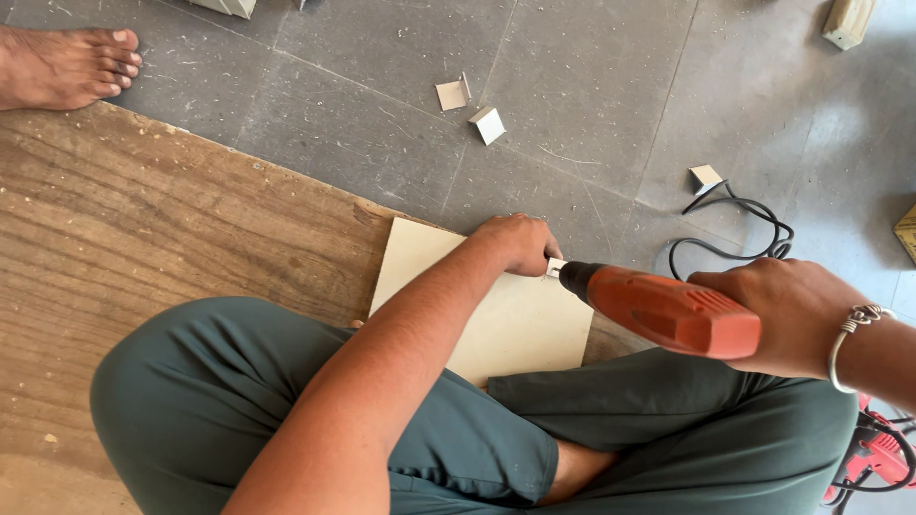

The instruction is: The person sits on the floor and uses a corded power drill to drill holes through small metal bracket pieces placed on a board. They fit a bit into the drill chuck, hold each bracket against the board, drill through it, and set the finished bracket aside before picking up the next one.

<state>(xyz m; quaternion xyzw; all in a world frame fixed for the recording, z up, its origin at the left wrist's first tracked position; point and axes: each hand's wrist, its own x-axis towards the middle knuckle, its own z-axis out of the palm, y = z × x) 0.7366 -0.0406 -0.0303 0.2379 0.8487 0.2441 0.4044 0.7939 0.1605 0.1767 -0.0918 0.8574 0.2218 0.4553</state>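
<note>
Small white angle brackets [488, 124] lie scattered on the grey tile floor [592, 86] ahead of me, one more [706, 176] beside a looped black cord [735, 229]. Someone else's bare foot [67, 65] rests at the far edge of the large plywood sheet [172, 229] I sit on cross-legged. A wooden block [849, 19] sits at the top right, and a second red tool [878, 453] lies by my right knee.

A pale cream board [487, 315] lies flat on the plywood, just in front of my legs. My left hand [520, 243] is curled at its far edge, fingertips pinching a small white bracket [554, 268] against the board. My right hand [787, 310] is wrapped closed around the orange drill [668, 310], held level, its black nose touching that bracket just beside my left fingers.
</note>
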